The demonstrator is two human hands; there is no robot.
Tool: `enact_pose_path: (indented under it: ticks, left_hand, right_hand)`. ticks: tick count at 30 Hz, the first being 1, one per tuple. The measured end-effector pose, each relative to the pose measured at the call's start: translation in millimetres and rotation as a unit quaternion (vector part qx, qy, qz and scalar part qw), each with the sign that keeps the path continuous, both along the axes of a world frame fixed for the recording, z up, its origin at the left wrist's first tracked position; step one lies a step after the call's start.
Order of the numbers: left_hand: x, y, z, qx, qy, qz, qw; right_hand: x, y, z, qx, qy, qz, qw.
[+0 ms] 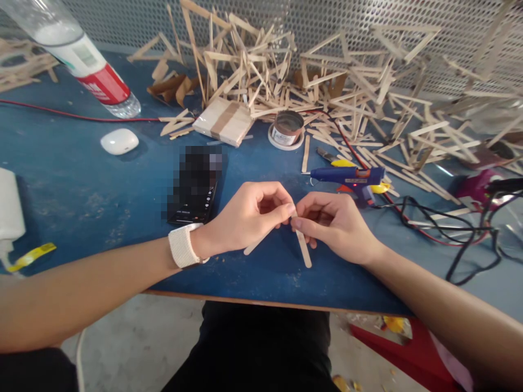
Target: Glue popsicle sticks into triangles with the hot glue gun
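My left hand (pixel 261 212) pinches the upper end of a wooden craft stick, whose lower end (pixel 254 246) pokes out below the palm. Opposite it, my right hand (pixel 329 220) is closed on a second craft stick (pixel 303 247) that slants down toward the table edge. The fingertips of both hands meet where the two sticks come together at the top, in an upside-down V. My fingers hide that joint, so I cannot tell whether the sticks are stuck together. A blue glue gun (pixel 347 175) lies just beyond my right hand, and a phone (pixel 194 188) lies beyond my left wrist.
A pile of loose and joined craft sticks (pixel 253 65) fills the back of the blue table (pixel 102 207). Nearer stand a bundle of sticks (pixel 224 121), a small tin (pixel 287 129), a white earbud case (pixel 120 141) and a plastic bottle (pixel 96 76). Black cables (pixel 461 239) loop at right.
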State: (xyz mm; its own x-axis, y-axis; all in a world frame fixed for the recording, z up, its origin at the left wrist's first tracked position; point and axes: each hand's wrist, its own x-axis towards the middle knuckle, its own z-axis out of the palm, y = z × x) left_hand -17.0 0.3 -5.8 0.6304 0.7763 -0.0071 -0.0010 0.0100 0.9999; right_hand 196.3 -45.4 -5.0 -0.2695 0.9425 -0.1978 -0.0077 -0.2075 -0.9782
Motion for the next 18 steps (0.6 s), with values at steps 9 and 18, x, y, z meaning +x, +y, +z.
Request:
enact_pose_path:
  ticks: [9, 18]
  left_hand:
    - [-1.0, -0.9, 1.4, 0.011, 0.004, 0.002, 1.0]
    - [-0.2, -0.4, 2.8, 0.013, -0.004, -0.004, 1.0]
  right_hand:
    - [-1.4, -1.2, 1.0, 0.006, 0.004, 0.0, 1.0]
    - [-1.5, -0.8, 1.2, 0.01, 0.004, 0.001, 1.0]
